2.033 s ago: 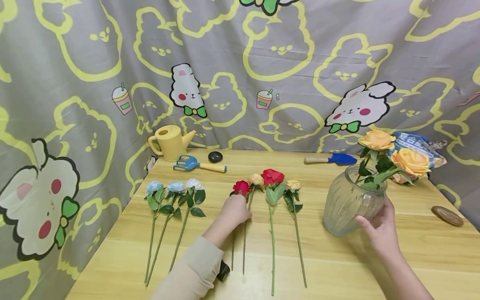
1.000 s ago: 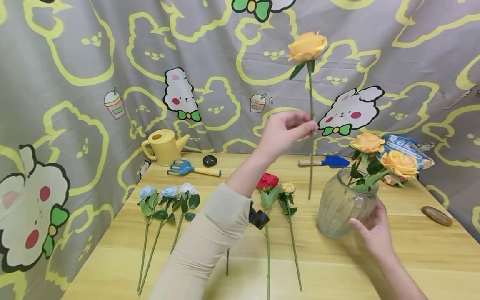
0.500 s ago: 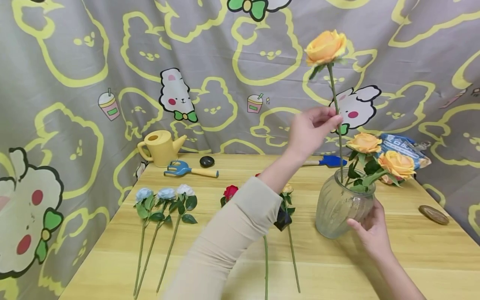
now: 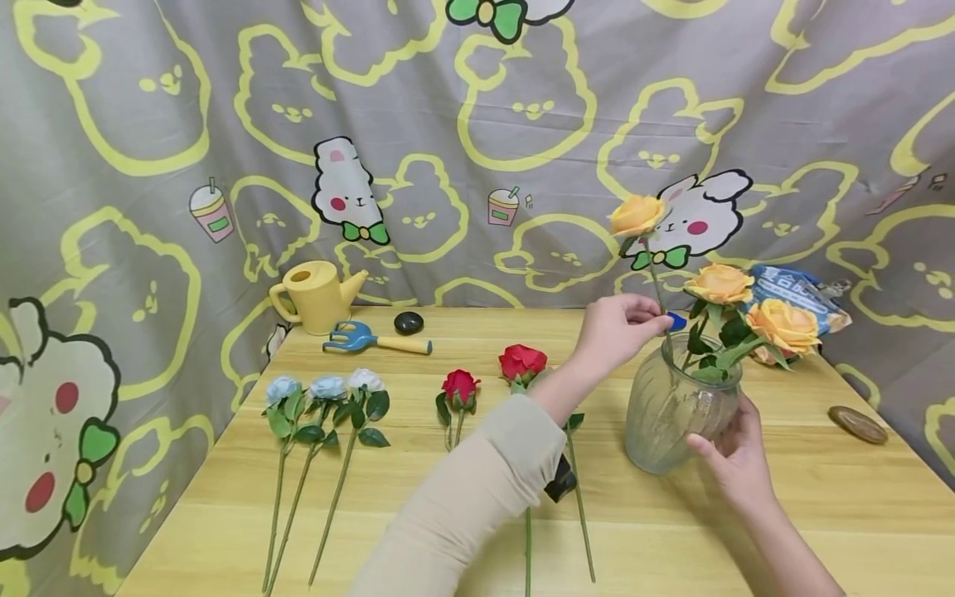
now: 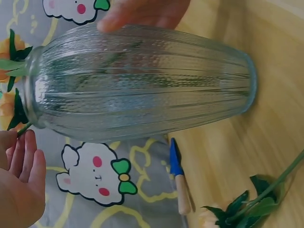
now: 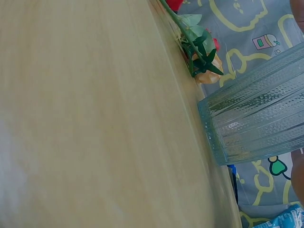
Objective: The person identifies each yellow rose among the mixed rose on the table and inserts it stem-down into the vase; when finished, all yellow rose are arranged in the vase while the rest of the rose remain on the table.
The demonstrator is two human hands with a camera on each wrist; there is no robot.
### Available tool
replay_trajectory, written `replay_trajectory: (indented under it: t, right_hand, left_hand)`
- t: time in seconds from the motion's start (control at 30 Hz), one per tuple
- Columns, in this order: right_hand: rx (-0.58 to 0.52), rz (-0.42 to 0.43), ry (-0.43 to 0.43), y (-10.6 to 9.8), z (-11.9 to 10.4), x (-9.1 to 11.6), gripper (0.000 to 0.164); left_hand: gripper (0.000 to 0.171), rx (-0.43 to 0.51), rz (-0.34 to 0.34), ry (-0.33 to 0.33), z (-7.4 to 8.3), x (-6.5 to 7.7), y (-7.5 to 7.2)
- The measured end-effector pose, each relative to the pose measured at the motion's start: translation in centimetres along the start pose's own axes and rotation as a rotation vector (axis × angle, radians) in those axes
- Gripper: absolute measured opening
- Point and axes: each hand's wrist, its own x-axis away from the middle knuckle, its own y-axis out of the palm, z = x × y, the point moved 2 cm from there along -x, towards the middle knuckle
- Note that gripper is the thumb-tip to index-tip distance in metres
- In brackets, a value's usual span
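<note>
My left hand (image 4: pixel 622 332) pinches the stem of a yellow-orange rose (image 4: pixel 637 215) at the mouth of a ribbed clear glass vase (image 4: pixel 664 423). The rose's lower stem is inside the vase and its bloom leans left. Two more yellow-orange roses, one a wide bloom (image 4: pixel 783 325), stand in the vase and lean right. My right hand (image 4: pixel 739 460) grips the vase's right side, thumb in front and the other fingers partly hidden behind the glass. In the left wrist view the vase (image 5: pixel 142 85) fills the middle, with left fingertips by its rim.
Light blue roses (image 4: pixel 328 387) and a white rose (image 4: pixel 366 381) lie at left; red roses (image 4: pixel 522 361) lie mid-table, another rose mostly under my left forearm. Behind are a yellow watering can (image 4: pixel 317 294), blue hand fork (image 4: pixel 354 336), black stone (image 4: pixel 408 322) and blue packet (image 4: pixel 798 294). A brown stone (image 4: pixel 858 424) lies right.
My left hand took the yellow-orange rose from the table, raised it, carried it right and lowered its stem into the vase. My right hand stayed on the vase.
</note>
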Motion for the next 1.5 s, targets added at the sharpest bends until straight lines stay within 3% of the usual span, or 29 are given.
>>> replay_trajectory:
  t: [0.33,0.53,0.8,1.0,1.2,1.37,1.5]
  right_hand:
    - [-0.022,-0.008,-0.024,-0.1,0.2,0.0,0.072]
    - [-0.024,-0.014,-0.035,-0.1,0.3,0.0,0.072]
    - [-0.024,-0.014,-0.032,0.0,0.3,0.0,0.073]
    - [-0.033,-0.003,-0.032,0.3,0.2,-0.1,0.074]
    - [-0.028,0.001,-0.028,0.6,0.3,-0.1,0.075]
    - [0.000,0.005,-0.011,0.3,0.3,0.0,0.076]
    - [0.005,0.001,-0.017,-0.1,0.2,0.0,0.076]
  left_hand:
    - [0.006,-0.053,-0.036,0.001,-0.3,0.1,0.6]
    - [0.006,-0.157,-0.066,0.014,0.2,0.1,0.4]
    - [0.024,-0.209,-0.094,0.036,0.3,-0.1,0.2]
    - [0.023,-0.272,-0.029,0.041,0.4,-0.3,0.5]
    - [0.022,-0.249,0.003,0.043,-0.1,-0.2,1.0]
    - [0.021,-0.256,-0.064,0.024,-0.6,-0.1,0.9]
    - [0.021,-0.198,-0.159,-0.004,-1.6,0.0,-0.6]
